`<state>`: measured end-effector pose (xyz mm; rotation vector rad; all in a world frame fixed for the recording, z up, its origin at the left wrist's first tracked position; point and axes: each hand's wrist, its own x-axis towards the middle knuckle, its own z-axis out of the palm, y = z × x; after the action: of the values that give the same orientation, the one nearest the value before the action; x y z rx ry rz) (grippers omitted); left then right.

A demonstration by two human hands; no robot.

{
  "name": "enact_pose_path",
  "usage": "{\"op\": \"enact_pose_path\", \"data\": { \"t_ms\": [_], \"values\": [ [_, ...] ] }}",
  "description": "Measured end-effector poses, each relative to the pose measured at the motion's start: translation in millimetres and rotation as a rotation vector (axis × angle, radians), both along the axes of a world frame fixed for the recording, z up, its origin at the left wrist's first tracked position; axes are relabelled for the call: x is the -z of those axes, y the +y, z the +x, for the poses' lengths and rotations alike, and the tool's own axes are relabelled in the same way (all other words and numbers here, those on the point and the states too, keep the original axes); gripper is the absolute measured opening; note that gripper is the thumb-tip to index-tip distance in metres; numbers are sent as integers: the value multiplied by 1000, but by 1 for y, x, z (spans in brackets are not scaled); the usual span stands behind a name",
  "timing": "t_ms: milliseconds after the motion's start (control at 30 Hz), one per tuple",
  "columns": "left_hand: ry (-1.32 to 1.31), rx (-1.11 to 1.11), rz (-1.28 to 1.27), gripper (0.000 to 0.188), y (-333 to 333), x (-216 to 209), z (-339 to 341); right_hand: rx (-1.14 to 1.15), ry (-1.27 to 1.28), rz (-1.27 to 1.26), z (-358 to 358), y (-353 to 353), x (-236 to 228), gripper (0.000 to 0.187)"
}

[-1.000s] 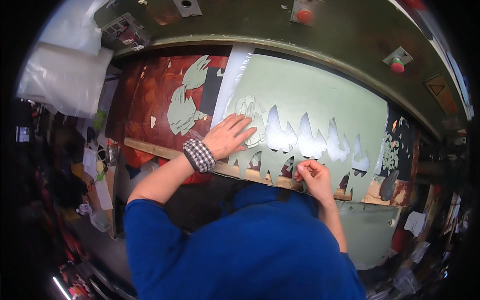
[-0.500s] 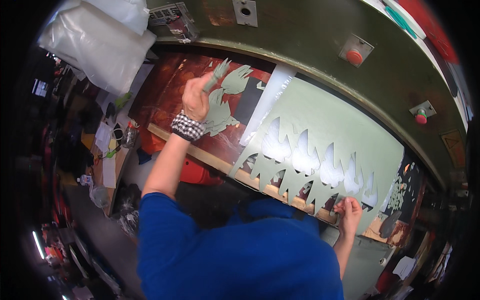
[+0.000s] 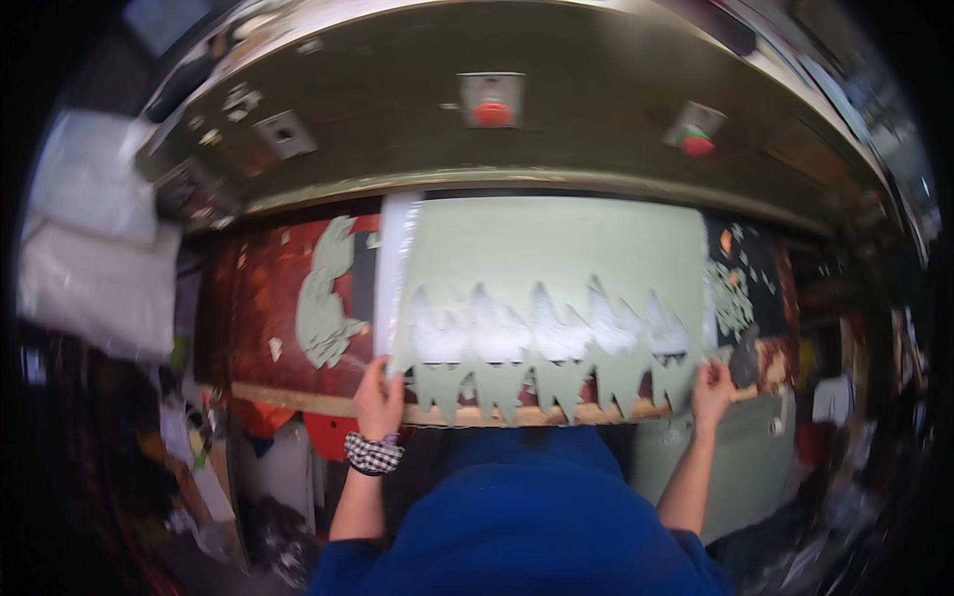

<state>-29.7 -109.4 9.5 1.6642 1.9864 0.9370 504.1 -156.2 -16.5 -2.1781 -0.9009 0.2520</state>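
Note:
A pale grey-green sheet (image 3: 556,238) lies before me on a white board (image 3: 396,248), with a row of leaf-like cut-outs showing white through it. Jagged points along its near side hang over the wooden edge strip (image 3: 298,399). My left hand (image 3: 380,399) is closed at the sheet's near left corner, wearing a checked band at the wrist. At the near right corner, my right hand (image 3: 712,395) pinches the sheet between thumb and fingers. Left of the board, a heap of cut green pieces (image 3: 323,310) rests on the red-brown surface (image 3: 263,318). The picture is somewhat blurred.
A dark green machine beam (image 3: 378,129) spans the far side, carrying a red button (image 3: 493,114) and another button (image 3: 698,146). Small green scraps (image 3: 733,300) and a dark grey oval piece (image 3: 743,358) lie at right. Plastic-wrapped bundles (image 3: 94,258) stand far left.
My left hand has come from the heap to the sheet's near left corner, no longer holding the cut pieces. My right hand remains at the sheet's right side. The view has turned.

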Motion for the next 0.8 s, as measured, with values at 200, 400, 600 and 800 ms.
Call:
{"op": "enact_pose_path", "data": {
  "t_ms": [200, 400, 600, 800],
  "values": [
    [-97, 312, -323, 22, -1, 6, -25, -50, 254, 274, -9, 1, 16, 20],
    [338, 134, -496, 24, 1, -31, -30, 8, -5, 191, 3, -9, -8, 18],
    [219, 127, -27, 51, 134, -8, 98, 86, -697, -3, 88, 2, -6, 65],
    [408, 765, 175, 61, 133, 1, 263, -15, -587, -65, 124, -16, 15, 74]
  ]
}}
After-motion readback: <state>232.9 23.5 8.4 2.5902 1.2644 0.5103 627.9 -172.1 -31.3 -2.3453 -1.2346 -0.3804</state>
